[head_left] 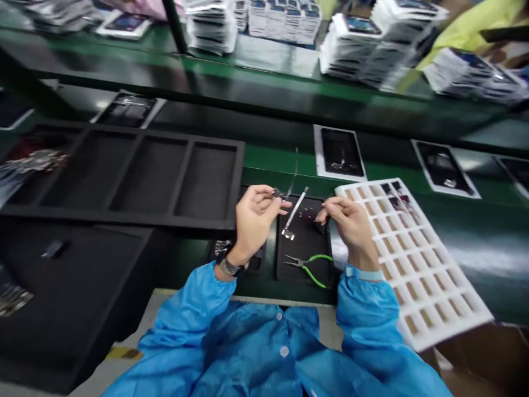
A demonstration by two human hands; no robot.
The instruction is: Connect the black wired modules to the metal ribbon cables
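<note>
My left hand [257,218] pinches a small dark electronic part [279,193] between thumb and fingertips, above the left edge of a small black tray [303,242]. My right hand [346,220] is closed in a pinch over the tray's right side; what its fingertips hold is too small to make out. Between the hands, a white flex cable [296,212] with a metal-looking end lies across the tray. Pliers with green handles [309,263] rest below it, handles spread. Several tiny pieces [306,213] are scattered near the tray's upper part.
On the left is a large black compartment tray [188,220], with a black box [82,309] below it. A white foam tray [450,309] with many slots stands at right. Behind lie device panels [341,151]; stacked white-wrapped panels [210,27] fill the shelf above.
</note>
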